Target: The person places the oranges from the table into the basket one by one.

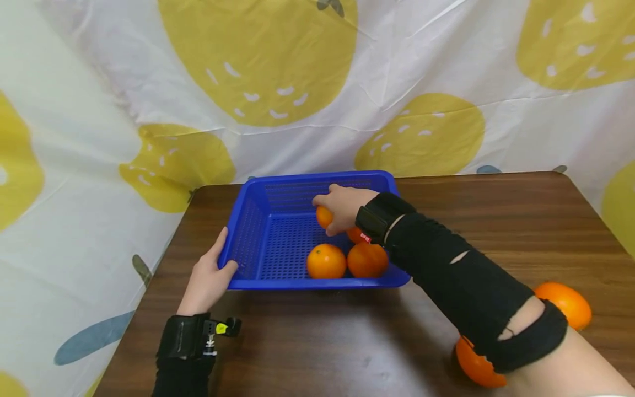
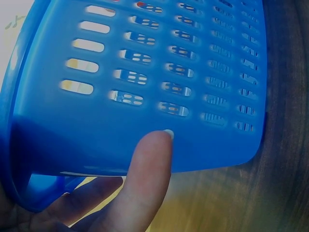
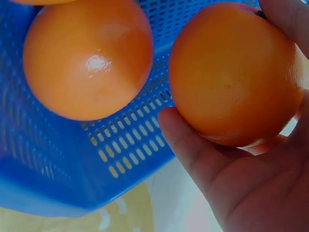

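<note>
The basket (image 1: 285,242) is pinched by the left hand (image 1: 207,278), an orange (image 3: 231,77) by the right hand (image 1: 348,205). Its one-o'clock stem (image 3: 260,14) is shown by right wrist alone.

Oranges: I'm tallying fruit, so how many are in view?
6: held orange in the right hand; front left orange, front right orange and partly covered orange in the basket; far orange and near orange on the table. The right arm may hide more.

We hold a round, glossy orange fruit (image 1: 324,216), dark stem spot showing, inside a blue, rectangular, perforated plastic basket (image 1: 288,242). The basket stands open side up, long side toward us, and we grip its left end.
</note>
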`<state>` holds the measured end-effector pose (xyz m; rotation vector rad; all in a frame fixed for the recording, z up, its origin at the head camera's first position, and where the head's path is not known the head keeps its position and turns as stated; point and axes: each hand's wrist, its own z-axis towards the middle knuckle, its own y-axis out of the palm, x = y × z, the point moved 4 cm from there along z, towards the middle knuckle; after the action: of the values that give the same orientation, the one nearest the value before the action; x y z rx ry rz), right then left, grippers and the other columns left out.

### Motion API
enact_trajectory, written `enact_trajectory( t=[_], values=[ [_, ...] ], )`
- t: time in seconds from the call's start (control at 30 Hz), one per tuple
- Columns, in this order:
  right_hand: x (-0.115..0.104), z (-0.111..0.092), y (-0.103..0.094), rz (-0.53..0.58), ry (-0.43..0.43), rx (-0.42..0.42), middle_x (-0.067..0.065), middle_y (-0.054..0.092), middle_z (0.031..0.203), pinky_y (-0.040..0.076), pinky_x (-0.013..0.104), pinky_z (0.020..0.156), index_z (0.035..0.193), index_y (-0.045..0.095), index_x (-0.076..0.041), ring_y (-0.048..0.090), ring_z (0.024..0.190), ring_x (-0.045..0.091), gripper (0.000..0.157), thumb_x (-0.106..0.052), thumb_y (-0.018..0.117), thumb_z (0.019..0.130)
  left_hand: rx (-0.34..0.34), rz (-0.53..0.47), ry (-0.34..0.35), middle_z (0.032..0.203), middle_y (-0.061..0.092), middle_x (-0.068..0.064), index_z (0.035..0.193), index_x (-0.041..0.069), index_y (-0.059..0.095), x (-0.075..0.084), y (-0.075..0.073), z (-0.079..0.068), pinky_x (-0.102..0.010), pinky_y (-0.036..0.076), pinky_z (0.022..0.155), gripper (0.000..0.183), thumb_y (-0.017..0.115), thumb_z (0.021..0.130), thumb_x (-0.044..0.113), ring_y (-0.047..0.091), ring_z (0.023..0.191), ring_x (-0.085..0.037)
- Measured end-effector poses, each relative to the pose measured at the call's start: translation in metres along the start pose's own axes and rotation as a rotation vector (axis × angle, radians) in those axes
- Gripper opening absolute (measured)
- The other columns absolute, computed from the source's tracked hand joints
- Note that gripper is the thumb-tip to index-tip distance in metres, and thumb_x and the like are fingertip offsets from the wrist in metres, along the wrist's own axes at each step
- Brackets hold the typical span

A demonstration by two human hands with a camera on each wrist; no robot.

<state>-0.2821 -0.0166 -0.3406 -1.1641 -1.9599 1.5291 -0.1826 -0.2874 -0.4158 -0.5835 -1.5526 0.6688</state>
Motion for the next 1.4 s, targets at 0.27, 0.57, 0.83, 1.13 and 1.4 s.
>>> enact_trajectory(
  t=[0.27,0.57,0.83,1.13,1.4],
  values=[
    [-0.009,0.007,0.006,-0.004,-0.007,-0.023,0.017,0.027,0.147,0.045,0.044,0.086,0.142,0.034,-0.027,0.048,0.11,0.029,0.068,-0.039,0.063,0.082,-0.005,0.018,0.005,0.148,0.028,-0.021,0.148,0.032,0.007,0.001,-0.002,0.0,-0.057,0.037,0.094,0.072,0.045,0.088,0.018,0.043,0.111,-0.032],
    [-0.017,0.016,0.013,-0.041,-0.008,-0.005,0.015,0.032,0.144,0.045,0.044,0.088,0.143,0.033,-0.028,0.045,0.115,0.032,0.07,-0.039,0.063,0.081,-0.018,0.014,0.002,0.148,0.028,-0.022,0.149,0.027,0.007,0.0,-0.007,-0.003,-0.058,0.038,0.094,0.071,0.043,0.089,0.018,0.044,0.112,-0.033],
    [-0.015,0.025,0.022,-0.065,-0.009,-0.029,0.015,0.031,0.146,0.045,0.045,0.09,0.144,0.032,-0.027,0.043,0.117,0.033,0.07,-0.039,0.063,0.082,-0.015,0.003,-0.002,0.147,0.029,-0.023,0.148,0.031,0.007,-0.002,-0.004,-0.003,-0.058,0.037,0.094,0.072,0.044,0.088,0.018,0.044,0.11,-0.032],
    [-0.008,0.032,0.027,-0.052,0.008,-0.018,0.016,0.032,0.144,0.045,0.047,0.089,0.143,0.033,-0.027,0.044,0.115,0.034,0.07,-0.042,0.062,0.081,-0.014,-0.007,-0.007,0.148,0.029,-0.022,0.148,0.031,0.007,-0.001,-0.003,-0.001,-0.055,0.04,0.091,0.071,0.044,0.089,0.018,0.045,0.106,-0.032],
    [-0.002,0.033,0.033,-0.038,0.04,-0.024,0.018,0.028,0.146,0.04,0.054,0.094,0.146,0.028,-0.026,0.04,0.12,0.039,0.072,-0.048,0.058,0.084,-0.012,-0.013,-0.007,0.148,0.028,-0.021,0.147,0.034,0.008,0.0,-0.001,0.0,-0.056,0.038,0.093,0.071,0.044,0.088,0.018,0.044,0.109,-0.031]
  ],
)
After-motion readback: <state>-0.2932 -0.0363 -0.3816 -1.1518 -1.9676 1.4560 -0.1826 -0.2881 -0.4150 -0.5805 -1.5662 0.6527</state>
